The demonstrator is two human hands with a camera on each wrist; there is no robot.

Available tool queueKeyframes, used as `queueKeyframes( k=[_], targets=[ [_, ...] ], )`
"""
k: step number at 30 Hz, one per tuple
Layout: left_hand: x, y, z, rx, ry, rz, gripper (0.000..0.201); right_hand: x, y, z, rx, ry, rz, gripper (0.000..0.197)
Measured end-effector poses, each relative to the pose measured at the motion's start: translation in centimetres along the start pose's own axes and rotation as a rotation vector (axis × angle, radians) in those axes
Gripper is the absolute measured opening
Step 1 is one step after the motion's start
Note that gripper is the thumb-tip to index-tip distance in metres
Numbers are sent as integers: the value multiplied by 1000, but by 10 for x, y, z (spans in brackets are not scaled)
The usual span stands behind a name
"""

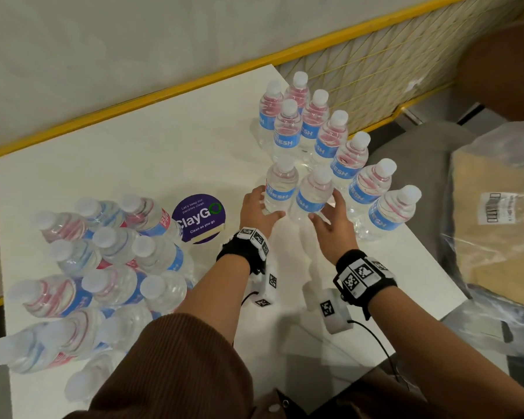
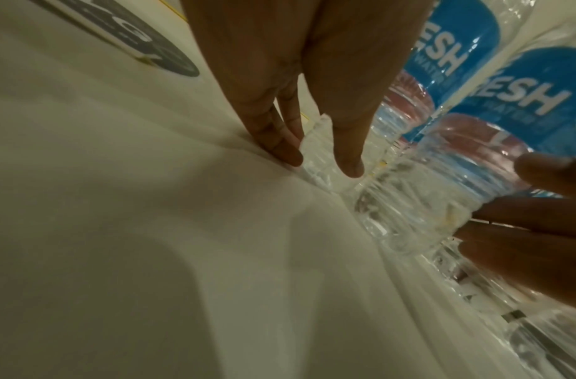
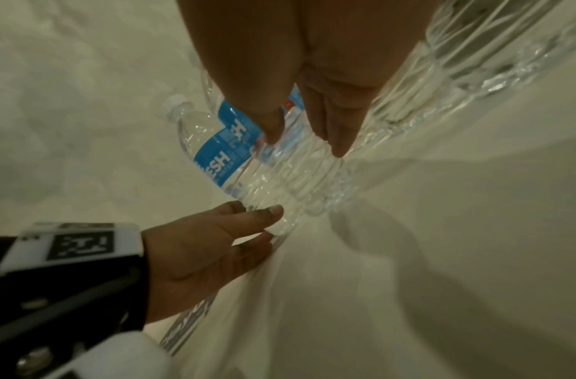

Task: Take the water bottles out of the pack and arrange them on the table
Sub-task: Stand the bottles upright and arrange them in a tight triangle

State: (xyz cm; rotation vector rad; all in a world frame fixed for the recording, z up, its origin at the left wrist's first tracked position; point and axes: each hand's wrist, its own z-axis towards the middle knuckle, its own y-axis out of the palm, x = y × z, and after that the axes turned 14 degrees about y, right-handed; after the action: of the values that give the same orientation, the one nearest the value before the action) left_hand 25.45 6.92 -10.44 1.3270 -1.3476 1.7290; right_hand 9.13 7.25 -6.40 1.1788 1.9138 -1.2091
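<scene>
From the head camera, a white table [image 1: 170, 146] carries two groups of water bottles. At its near left corner stands the pack [image 1: 100, 267], a tight cluster of capped bottles with water inside; whether plastic wrap is still around them is hard to judge here. Beside it lies a round purple sticker [image 1: 199, 218]. Toward the far right, the arranged bottles [image 1: 330, 137] stand upright in rows, each capped, filled and banded with a blue label. Nearest the person are two more upright bottles side by side. The left hand [image 1: 259, 211] has its fingers loosely extended against the lower part of the left bottle [image 1: 280, 189], thumb in front of its base, not wrapped round it. The right hand [image 1: 333, 219] lies with relaxed, spread fingers against the lower side of the right bottle [image 1: 313, 195]. Off the table's right edge sits a cardboard box in clear plastic [image 1: 493, 231].

The left wrist camera shows straight fingers [image 2: 280, 143] with their tips down at the table beside a ribbed clear base; the fingertips of the other hand come in from the right.

The right wrist camera shows fingers [image 3: 338, 133] reaching straight down along the ribbed side of a bottle, ungripped, while the left hand's thumb touches the base of the neighbouring one.
</scene>
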Motion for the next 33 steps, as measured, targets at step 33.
queueKeyframes(
  k=[33],
  targets=[
    [13,10,39,-176,26,9,51,3,30,30,167,196,-72,71]
  ],
)
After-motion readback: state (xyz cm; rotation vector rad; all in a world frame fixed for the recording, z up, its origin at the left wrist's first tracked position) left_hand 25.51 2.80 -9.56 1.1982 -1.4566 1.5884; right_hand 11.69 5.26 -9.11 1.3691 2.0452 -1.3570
